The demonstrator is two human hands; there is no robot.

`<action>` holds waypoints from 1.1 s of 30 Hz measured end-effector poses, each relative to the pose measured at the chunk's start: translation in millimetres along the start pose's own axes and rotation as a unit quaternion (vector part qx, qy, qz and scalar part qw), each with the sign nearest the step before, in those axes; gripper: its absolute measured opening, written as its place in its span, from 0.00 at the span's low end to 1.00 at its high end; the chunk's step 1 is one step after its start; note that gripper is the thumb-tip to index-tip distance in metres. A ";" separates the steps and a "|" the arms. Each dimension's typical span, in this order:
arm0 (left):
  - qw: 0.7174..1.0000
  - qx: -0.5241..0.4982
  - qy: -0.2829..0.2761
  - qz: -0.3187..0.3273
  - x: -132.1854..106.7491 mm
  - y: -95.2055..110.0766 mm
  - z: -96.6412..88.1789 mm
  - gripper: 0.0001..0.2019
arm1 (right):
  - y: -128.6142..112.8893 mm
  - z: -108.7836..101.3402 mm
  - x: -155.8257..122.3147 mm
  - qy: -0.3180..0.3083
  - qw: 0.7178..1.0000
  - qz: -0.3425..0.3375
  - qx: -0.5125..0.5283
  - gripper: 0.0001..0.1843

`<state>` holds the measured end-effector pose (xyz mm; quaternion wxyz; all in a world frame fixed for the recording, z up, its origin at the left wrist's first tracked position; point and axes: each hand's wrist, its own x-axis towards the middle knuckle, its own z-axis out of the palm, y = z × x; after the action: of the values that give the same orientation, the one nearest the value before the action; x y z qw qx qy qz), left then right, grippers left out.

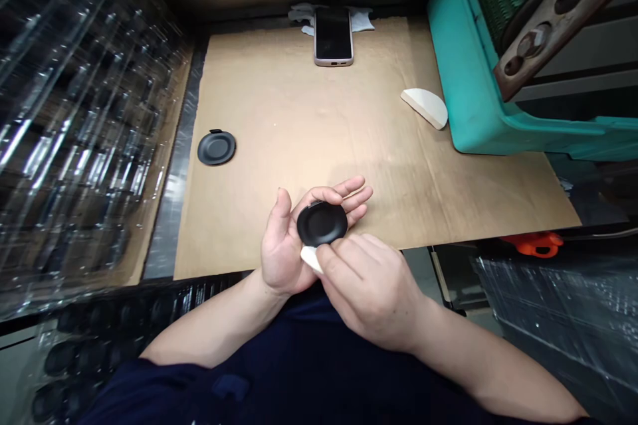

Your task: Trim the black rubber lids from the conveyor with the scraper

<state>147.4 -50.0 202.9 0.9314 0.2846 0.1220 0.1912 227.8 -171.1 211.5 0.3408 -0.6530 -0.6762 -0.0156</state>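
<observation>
A small black oval lid (321, 223) lies on the palm of my left hand (284, 252), its recessed face up. The index finger bends over the lid's upper edge, and the other fingers stretch out beyond it. My right hand (373, 282) is closed around a small white sponge piece (312, 259), whose tip pokes out at the lid's lower left rim. Whether the sponge touches the lid is hard to tell. A second black oval lid (216, 147) with a small tab rests on the cardboard to the left.
Brown cardboard (279, 126) covers the work surface. A phone (333, 38) lies on white cloth at the back. Near a turquoise crate (461, 80) sits a white half-round sponge (425, 107). Stacked clear plastic trays (84, 113) fill the left; an orange handle (538, 244) shows at lower right.
</observation>
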 end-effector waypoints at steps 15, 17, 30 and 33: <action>0.989 0.100 0.015 0.104 -7.5 -7.3 0.7 0.32 | -8.9 11.3 11.9 0.088 0.988 0.110 0.063 0.11; 0.989 0.098 0.019 0.108 -8.0 -7.6 0.6 0.32 | -6.8 10.2 10.9 0.078 0.989 0.106 0.074 0.10; 1.000 -0.003 -0.011 0.002 -2.1 -0.5 -0.3 0.41 | -8.2 -13.0 1.4 0.067 0.976 0.124 0.168 0.08; 0.999 -0.033 -0.022 -0.012 -1.2 1.8 -1.6 0.43 | -0.2 -27.2 -3.6 0.171 0.941 0.207 0.204 0.11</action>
<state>145.3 -48.4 202.9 0.9451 0.2562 0.0980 0.1776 239.3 -186.9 230.7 0.5729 -0.6825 -0.4461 0.0828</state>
